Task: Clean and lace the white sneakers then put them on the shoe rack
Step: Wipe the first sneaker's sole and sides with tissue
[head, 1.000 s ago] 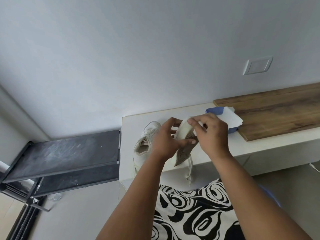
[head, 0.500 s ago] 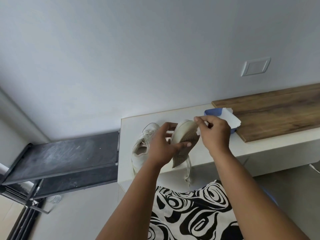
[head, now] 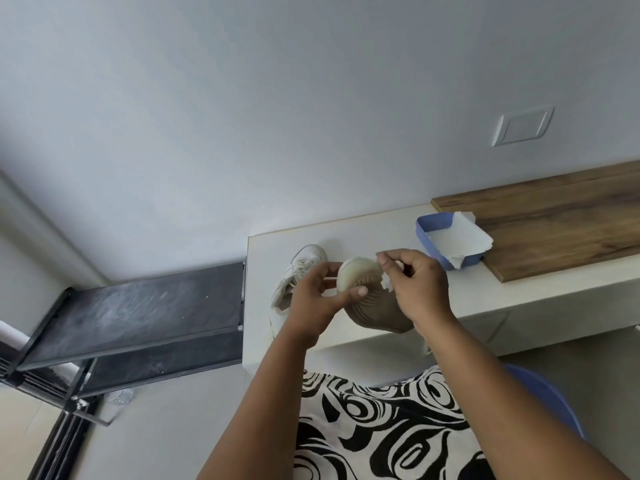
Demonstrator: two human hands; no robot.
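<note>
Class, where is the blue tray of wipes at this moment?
In the head view, the blue tray sits right of centre on the white counter, against the wooden board, just beyond the right hand.

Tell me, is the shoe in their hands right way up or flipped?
Flipped: the held sneaker shows its ribbed sole to the camera, toe pointing away.

Soft, even daylight fills the scene, bright without harsh glare. The wall (head: 242, 116) reads a cool pale grey, darkening slightly toward the top left corner. Shadows are faint and diffuse; a soft one lies under the white counter (head: 519, 289) edge. The dark shoe rack (head: 138, 306) shelf shows a dull whitish sheen. Wide-angle distortion bends straight lines near the edges and tilts the whole view. Focus is mostly sharp, with slight softness on the hands.
</note>
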